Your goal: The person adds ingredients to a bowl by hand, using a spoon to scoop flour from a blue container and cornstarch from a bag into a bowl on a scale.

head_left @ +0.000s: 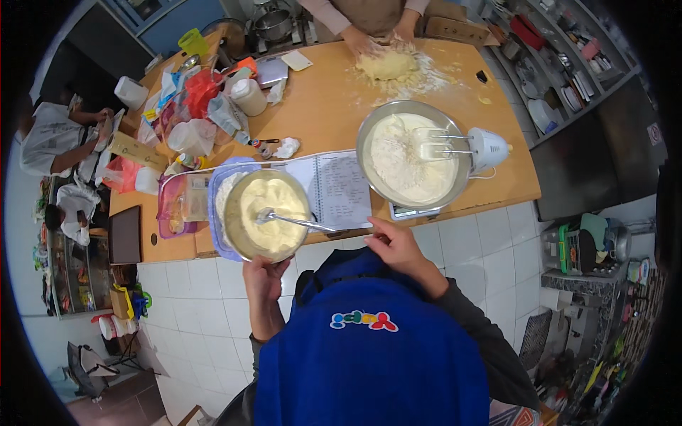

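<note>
My left hand (264,278) grips the near underside of a metal bowl (229,213) holding pale yellow cream (259,202). A metal spoon (302,224) rests in the cream, its handle reaching over the rim to the right. Close to the table's front edge, my right hand (396,245) is open and holds nothing, its index finger and thumb apart. Right of an open spiral notebook (341,188) stands a large metal mixing bowl (364,153) of cream-coloured batter with flour on it. A white hand mixer (489,150) leans there, its beaters in the batter.
Across the wooden table (323,92), a co-worker's hands press floured dough (389,65). Purple tubs (220,177), bags and a white jar (249,96) crowd the left side. A scale (412,213) sits under the large bowl. Another person stands far left.
</note>
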`<act>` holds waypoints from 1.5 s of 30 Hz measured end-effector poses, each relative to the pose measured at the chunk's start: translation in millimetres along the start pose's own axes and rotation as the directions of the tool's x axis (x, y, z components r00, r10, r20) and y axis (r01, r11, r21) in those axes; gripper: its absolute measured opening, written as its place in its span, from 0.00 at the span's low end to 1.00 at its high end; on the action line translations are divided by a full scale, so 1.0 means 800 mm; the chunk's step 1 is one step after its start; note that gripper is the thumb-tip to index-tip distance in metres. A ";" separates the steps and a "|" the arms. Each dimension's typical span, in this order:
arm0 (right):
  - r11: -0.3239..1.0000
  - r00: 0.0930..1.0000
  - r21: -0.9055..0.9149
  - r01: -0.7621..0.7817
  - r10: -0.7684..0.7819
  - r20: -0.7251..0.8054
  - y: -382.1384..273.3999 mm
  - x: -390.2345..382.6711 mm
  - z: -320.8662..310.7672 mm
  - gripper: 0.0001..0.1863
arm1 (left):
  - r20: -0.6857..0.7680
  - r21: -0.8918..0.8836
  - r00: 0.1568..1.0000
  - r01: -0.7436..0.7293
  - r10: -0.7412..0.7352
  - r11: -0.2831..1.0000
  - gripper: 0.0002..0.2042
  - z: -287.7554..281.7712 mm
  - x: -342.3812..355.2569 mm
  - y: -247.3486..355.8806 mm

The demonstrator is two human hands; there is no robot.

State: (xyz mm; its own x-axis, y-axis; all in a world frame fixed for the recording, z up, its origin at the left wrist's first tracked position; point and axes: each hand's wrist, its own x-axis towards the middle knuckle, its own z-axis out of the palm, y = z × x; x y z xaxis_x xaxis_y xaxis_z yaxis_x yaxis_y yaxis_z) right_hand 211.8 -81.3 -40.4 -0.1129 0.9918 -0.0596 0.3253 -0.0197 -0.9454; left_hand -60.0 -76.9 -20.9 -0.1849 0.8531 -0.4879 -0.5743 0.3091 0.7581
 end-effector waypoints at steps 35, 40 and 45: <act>0.856 0.807 -0.225 0.465 -0.514 -0.289 -0.078 0.005 -0.004 0.03 | 0.150 0.222 0.985 0.052 -0.086 0.974 0.31 0.051 -0.039 -0.022; 0.953 0.916 0.078 0.294 -0.257 -0.309 -0.067 -0.004 0.007 0.04 | 0.184 0.215 0.976 0.074 -0.115 0.974 0.31 0.051 -0.037 -0.026; 0.918 0.965 0.386 0.087 0.020 -0.263 -0.066 -0.004 0.003 0.05 | 0.178 0.222 0.976 0.084 -0.125 0.972 0.31 0.059 -0.040 -0.022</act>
State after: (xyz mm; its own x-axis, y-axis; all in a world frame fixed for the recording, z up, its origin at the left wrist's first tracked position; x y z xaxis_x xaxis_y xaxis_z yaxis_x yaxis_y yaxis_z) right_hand 192.4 -84.2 8.9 0.1446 0.9895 0.0081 -0.0738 0.0190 -0.9971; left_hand -5.9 -90.0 2.0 0.0329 0.8689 -0.4939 -0.3966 0.4650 0.7915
